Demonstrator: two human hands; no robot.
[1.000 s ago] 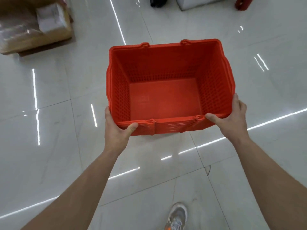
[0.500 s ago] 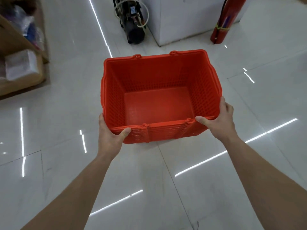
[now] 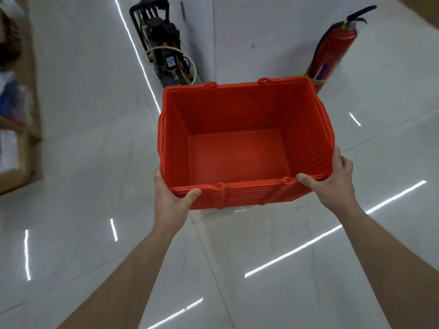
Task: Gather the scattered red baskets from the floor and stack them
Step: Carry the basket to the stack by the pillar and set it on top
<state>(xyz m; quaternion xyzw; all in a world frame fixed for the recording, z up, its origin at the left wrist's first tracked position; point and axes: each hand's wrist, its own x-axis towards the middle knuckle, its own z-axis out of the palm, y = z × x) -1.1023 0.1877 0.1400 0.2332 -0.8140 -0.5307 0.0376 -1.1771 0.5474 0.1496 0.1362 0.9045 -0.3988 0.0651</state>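
A red plastic basket with latticed walls (image 3: 237,157) sits in the middle of the view, open side up and empty, held in front of the person by its near rim. It seems to be off the ground, though its underside is hidden. The left hand (image 3: 171,200) grips the basket's 7 o'clock corner with the thumb hooked over the rim, and its other fingers are out of sight round the side wall. The right hand (image 3: 332,184) grips the 4 o'clock corner with the thumb laid along the near rim and the fingers curled up against the right wall.

I judge this to be the carrying step, with one basket collected and on its way to wherever the stack stands. No other basket and no stack show here (the rim at 9 o'clock looks layered, so more than one may be nested, but I cannot tell). The next move calls for finding the stack, squaring this basket over it and lowering it level so the walls nest.

The glossy white tiled floor (image 3: 95,162) throws back strips of ceiling light and may be slippery. At 1 o'clock a red fire extinguisher (image 3: 332,51) leans against a white wall (image 3: 261,32). At 11 o'clock stands a black machine with pale hoses (image 3: 166,51), just beyond the basket's far rim. At 9 o'clock is a wooden shelf with plastic-wrapped goods (image 3: 14,148).
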